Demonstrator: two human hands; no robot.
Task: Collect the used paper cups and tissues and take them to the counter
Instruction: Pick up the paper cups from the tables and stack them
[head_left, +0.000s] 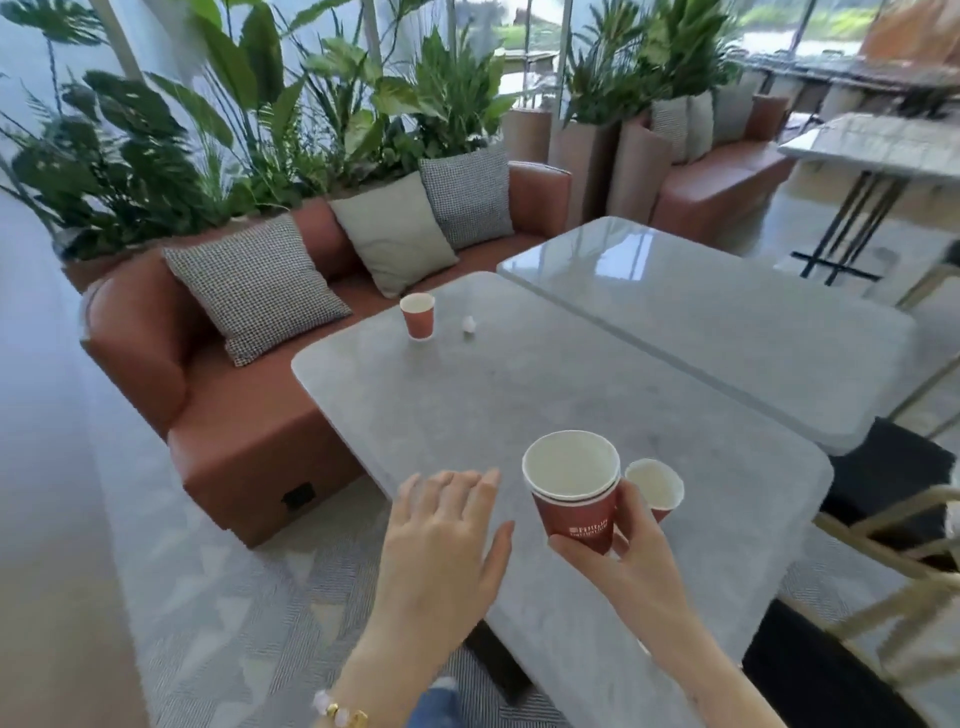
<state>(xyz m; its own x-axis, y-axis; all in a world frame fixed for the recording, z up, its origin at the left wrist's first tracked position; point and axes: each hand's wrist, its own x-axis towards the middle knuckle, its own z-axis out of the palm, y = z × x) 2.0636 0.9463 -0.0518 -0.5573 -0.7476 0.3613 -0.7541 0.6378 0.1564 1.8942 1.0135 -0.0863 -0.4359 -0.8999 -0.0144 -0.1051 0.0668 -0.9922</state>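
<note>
Red nested cups (574, 493) are gripped in the right hand (623, 545) at lower centre, the left hand (447, 535) flat and empty beside them, while another cup (655, 486) behind, a far cup (418, 315) and a tissue (469, 325) sit uncollected on the grey table (519, 395).

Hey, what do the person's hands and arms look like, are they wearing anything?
Both forearms are bare, no sleeves in view. The left hand has a bracelet at its wrist, pale pink beads and gold-coloured pieces. The right hand shows nothing worn.
</note>
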